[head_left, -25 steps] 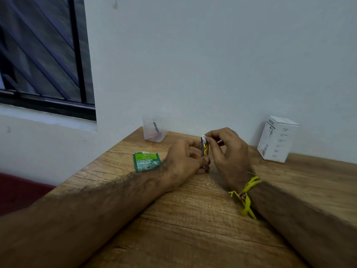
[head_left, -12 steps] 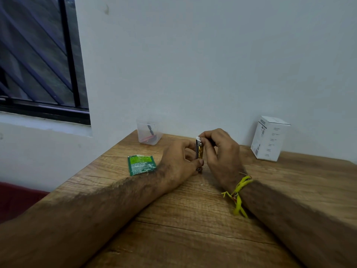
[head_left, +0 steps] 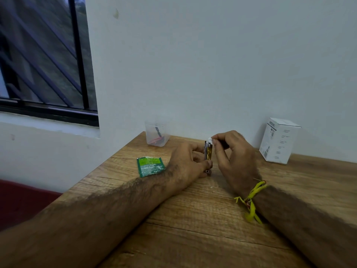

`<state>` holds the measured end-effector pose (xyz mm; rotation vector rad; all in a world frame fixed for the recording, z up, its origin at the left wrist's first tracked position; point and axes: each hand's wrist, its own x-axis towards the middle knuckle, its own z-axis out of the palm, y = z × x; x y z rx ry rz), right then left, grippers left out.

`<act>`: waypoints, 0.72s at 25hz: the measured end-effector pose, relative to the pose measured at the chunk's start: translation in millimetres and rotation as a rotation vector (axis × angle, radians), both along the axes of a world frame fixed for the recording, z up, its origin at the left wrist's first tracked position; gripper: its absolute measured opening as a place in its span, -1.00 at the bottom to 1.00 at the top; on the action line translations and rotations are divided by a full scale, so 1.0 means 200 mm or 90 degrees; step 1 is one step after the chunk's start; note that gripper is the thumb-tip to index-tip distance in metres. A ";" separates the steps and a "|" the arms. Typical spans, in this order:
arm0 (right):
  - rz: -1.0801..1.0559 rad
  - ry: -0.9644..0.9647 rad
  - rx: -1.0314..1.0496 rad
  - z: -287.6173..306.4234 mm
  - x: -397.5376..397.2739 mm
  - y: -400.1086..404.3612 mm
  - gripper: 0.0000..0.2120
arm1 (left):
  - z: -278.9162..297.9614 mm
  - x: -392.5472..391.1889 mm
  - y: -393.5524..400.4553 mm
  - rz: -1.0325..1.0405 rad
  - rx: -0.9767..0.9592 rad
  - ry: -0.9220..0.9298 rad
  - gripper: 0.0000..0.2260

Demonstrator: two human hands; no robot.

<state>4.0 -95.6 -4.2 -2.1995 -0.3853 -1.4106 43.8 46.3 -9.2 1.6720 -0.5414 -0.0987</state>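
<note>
Along the lower edge of the frame my two forearms lay on the wooden surface [head_left: 193, 229], with a yellow thread [head_left: 251, 202] tied round my right wrist. Just above the middle, my left hand [head_left: 185, 167] was curled round the lower half of a slim gold-wrapped piece [head_left: 208, 153], thumb and fingers pinching it so that it stood upright. Its foot was close to the surface, though I could not tell if it touched. My right hand [head_left: 233, 157] was closed in a fingertip pinch on the small white tab [head_left: 209, 140] at its top end.

I judged the piece very light and thin. It seemed stiff along its length, but its smooth foil skin looked easy to dent and apt to slide between fingers. The safest hold seemed to be low on its narrow edges, as my left hand had it. The tab wanted fingertips only and a gentle, straight pull, since bending or tugging sideways could tear it.

Left of centre, a green sachet [head_left: 150, 166] lay flat just beside my left wrist. Farther back, a clear container [head_left: 157, 136] with something dark and something red inside stood near the wall [head_left: 212, 64]. A white box [head_left: 278, 143] stood at the right. The window [head_left: 38, 55] filled the upper left.
</note>
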 end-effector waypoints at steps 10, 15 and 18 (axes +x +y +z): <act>-0.020 0.048 -0.071 -0.02 0.02 0.00 -0.97 | 0.02 0.00 0.03 -0.077 -0.067 0.057 -0.66; -0.012 0.044 -0.087 -0.01 0.02 0.00 -0.97 | 0.02 -0.01 0.03 -0.082 -0.086 0.078 -0.71; -0.003 0.042 -0.069 -0.01 0.03 0.00 -0.97 | 0.03 -0.02 0.04 -0.068 -0.086 0.083 -0.72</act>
